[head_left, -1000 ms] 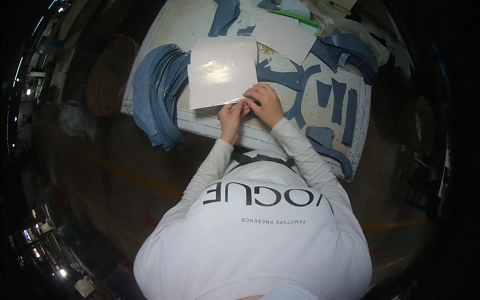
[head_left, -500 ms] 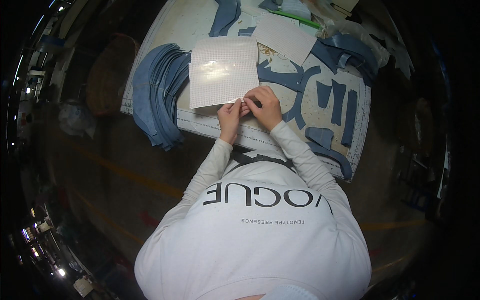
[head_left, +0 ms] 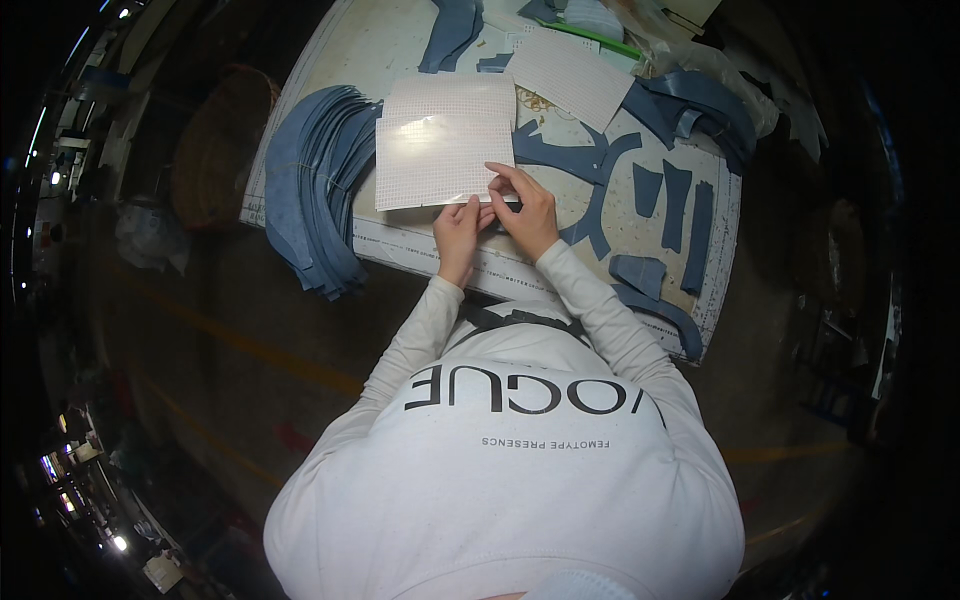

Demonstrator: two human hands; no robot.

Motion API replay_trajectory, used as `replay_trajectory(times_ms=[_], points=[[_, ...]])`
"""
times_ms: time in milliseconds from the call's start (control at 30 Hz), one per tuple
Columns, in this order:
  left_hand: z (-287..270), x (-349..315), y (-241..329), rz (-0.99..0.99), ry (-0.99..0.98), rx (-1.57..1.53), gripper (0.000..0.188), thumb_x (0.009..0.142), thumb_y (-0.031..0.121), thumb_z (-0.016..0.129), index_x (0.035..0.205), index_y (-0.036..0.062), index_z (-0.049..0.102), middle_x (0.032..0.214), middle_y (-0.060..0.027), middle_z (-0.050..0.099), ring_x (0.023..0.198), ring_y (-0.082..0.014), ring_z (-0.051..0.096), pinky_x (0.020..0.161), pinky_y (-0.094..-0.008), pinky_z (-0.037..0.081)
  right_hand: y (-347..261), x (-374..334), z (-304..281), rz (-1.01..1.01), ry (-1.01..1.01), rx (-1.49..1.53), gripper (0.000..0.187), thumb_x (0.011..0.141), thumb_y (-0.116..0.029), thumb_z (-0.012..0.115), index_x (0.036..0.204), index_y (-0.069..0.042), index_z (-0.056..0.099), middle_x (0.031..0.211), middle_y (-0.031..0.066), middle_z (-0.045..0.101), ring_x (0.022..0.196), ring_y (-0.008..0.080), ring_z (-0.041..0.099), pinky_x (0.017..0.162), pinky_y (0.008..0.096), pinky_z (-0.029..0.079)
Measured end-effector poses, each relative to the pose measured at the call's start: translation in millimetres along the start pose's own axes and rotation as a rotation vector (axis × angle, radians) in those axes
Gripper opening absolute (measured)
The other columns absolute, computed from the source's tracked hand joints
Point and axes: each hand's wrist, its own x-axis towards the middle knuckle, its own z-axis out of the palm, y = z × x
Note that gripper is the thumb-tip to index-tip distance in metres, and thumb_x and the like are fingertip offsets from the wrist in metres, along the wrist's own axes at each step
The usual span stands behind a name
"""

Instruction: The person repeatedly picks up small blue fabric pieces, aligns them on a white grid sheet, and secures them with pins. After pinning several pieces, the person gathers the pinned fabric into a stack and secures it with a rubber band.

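Note:
A white sheet covered in rows of tiny printed marks, like a sticker sheet (head_left: 440,160), lies over the near middle of the table, glossy with reflected light. My left hand (head_left: 458,235) pinches its near edge between thumb and fingers. Close to the sheet's near right corner is my right hand (head_left: 525,212), its index finger stretched over the sheet and parted from the thumb; no object shows between them. A second, similar white sheet (head_left: 440,95) lies partly under the first. What is beneath my fingers at the sheet's edge is hidden.
Left of the sheets stands a curved stack of blue cut pieces (head_left: 315,190). More blue pieces (head_left: 648,188) lie spread at the right, with a blue bundle (head_left: 700,105) farther back. Another white sheet (head_left: 570,75) and a green strip (head_left: 610,42) lie at the far side.
My right index finger has lifted and stretched out over the sheet, away from the thumb. The sheet's near edge has shifted slightly up and left. My left hand keeps its pinch.

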Motion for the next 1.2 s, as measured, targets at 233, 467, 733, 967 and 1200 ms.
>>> replay_trajectory(times_ms=[233,467,733,967,1200], points=[[-2.7,-0.5,0.6,0.003,0.009,-0.113,0.02,0.097,0.011,0.055,0.109,-0.0044,0.056,0.094,-0.0131,0.068,0.084,-0.017,0.068,0.074,-0.0266,0.057,-0.1,3.0,5.4,-0.172,-0.09,-0.034,0.053,0.076,0.007,0.062,0.126,-0.01,0.057,0.112,0.0121,0.052,0.09,0.0263,0.065,0.079,0.0334,0.054],[-3.4,0.2,4.4,0.092,0.002,0.017,0.018,0.096,0.01,0.055,0.105,-0.0059,0.057,0.095,-0.0125,0.068,0.081,-0.0149,0.067,0.071,-0.0249,0.057,-0.7,4.8,8.0,-0.168,-0.087,0.061,0.057,0.076,0.007,0.061,0.129,-0.012,0.055,0.113,0.0131,0.049,0.088,0.0277,0.063,0.074,0.0336,0.055],[-2.8,1.5,-0.3,0.182,0.013,0.06,0.017,0.096,0.01,0.056,0.1,-0.0057,0.059,0.094,-0.0119,0.068,0.079,-0.0129,0.066,0.068,-0.0244,0.057,0.2,4.0,10.8,-0.193,-0.071,-0.012,0.06,0.077,0.008,0.061,0.133,-0.014,0.053,0.111,0.0123,0.047,0.084,0.0241,0.063,0.072,0.0341,0.054],[-3.4,2.3,-2.6,0.183,0.04,0.068,0.016,0.095,0.01,0.058,0.095,-0.0065,0.059,0.092,-0.0118,0.068,0.08,-0.012,0.066,0.068,-0.025,0.057,-3.7,5.1,10.0,-0.175,-0.015,0.02,0.067,0.075,0.01,0.062,0.136,-0.016,0.049,0.112,0.0115,0.044,0.08,0.021,0.063,0.069,0.0322,0.054],[-3.9,0.6,-1.1,0.314,0.05,0.269,0.017,0.095,0.01,0.058,0.094,-0.0072,0.06,0.091,-0.0121,0.068,0.079,-0.012,0.066,0.067,-0.0242,0.056,-2.8,2.9,12.1,-0.196,-0.025,-0.006,0.067,0.076,0.01,0.063,0.137,-0.016,0.049,0.112,0.0117,0.045,0.077,0.0192,0.062,0.067,0.0307,0.054]])
